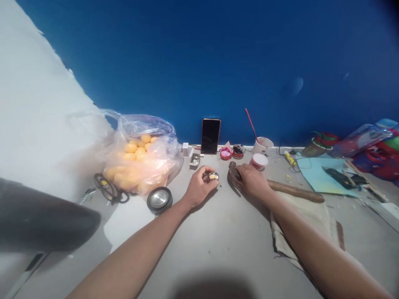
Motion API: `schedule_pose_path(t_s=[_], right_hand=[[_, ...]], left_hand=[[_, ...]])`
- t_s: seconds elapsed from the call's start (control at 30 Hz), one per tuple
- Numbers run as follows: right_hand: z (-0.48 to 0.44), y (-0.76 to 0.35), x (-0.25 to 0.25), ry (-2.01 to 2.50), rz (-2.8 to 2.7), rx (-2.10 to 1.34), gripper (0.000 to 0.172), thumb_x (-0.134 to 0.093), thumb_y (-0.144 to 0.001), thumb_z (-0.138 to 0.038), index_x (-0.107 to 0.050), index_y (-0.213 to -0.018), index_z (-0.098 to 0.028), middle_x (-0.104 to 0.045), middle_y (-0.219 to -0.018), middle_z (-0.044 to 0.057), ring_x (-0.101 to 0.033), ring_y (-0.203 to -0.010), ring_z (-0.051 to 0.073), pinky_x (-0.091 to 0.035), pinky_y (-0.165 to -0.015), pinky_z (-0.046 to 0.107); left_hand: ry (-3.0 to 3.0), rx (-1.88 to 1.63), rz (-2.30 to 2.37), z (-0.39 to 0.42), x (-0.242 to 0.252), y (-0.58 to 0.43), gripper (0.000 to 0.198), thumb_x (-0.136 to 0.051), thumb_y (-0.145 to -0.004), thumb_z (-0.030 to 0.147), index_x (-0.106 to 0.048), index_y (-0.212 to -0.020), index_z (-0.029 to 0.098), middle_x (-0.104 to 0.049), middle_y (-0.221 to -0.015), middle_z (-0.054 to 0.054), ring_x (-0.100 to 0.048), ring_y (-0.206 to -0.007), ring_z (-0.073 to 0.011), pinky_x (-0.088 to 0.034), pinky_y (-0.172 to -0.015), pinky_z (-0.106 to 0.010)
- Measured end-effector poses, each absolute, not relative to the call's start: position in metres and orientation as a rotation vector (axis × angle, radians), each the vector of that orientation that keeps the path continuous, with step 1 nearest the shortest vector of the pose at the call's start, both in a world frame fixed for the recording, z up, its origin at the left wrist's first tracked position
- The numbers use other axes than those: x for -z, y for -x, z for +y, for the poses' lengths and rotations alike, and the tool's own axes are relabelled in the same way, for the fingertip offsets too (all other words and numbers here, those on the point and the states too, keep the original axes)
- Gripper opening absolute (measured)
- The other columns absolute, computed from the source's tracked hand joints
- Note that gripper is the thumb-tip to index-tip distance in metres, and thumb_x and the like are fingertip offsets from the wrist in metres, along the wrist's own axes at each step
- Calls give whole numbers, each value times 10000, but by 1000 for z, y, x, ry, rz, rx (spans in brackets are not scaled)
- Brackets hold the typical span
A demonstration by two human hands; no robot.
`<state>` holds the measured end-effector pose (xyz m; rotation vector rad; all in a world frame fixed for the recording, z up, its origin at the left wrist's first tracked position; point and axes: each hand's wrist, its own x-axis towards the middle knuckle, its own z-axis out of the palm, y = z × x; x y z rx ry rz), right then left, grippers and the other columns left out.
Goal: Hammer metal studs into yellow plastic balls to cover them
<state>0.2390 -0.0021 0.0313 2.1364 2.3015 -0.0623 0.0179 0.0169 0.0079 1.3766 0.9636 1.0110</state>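
Note:
My left hand (201, 189) is closed, thumb and fingers pinching a small round piece (213, 177) with yellow, white and dark patches. What the piece is I cannot make out. To the right, my right hand (252, 179) wraps round a hammer (294, 191) near its dark metal head. The hammer's wooden handle runs out to the right under my forearm, over a beige cloth (299, 211). Beyond my left hand lies a small open box (195, 160) with shiny bits in it.
A plastic bag of yellow balls (140, 149) and a round metal-centred disc (159, 199) are at the left. A phone (210, 136) leans on the blue wall. Small red tubs (226, 153), a white cup (263, 144) and a light-blue sheet (314, 170) stand or lie rightward.

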Motion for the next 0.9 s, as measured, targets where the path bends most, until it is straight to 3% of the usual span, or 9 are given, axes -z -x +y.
schedule_pose_path(t_s=[0.3,0.9], right_hand=[[7,-250,-27,-2086,2387,241,178,-581,-883,-157,-601,-1060,-164,-692,-1153,140,-618,-1000,235,-361,-725,291],[8,-251,-25,-2050,2405,249,228,-573,-850,-116,-592,-1074,-155,-695,-1153,148,-626,-1029,250,-367,-733,296]], left_hand=[[-1384,-994,983,15,-14,-18,301,-734,-674,191,-620,-953,178,-639,-818,13,-619,-764,-134,-484,-708,-244],[-1386,-962,950,17,-9,-16,341,-748,-685,215,-614,-996,174,-639,-843,4,-618,-774,-134,-482,-729,-251]])
